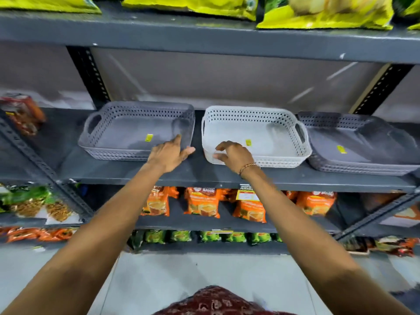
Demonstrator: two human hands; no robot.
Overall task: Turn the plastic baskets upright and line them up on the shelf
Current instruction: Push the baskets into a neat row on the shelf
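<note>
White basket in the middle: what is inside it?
The white basket holds only a small yellow sticker on its floor. The right hand grips the near left corner and covers that bit of the floor, so nothing can be told there.

Perforated matt plastic baskets (254, 135) sit on a painted grey metal shelf (204, 173); glossy foil packets (202, 202) lie below.

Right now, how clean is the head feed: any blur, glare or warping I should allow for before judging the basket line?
Head view: wide-angle warp bows the shelf edge and tilts the uprights; the centre is fairly sharp, so the white basket and left grey basket read clearly; the right grey basket and the yellow bags above are smeared; pale streaks of glare cross the back panel.
</note>
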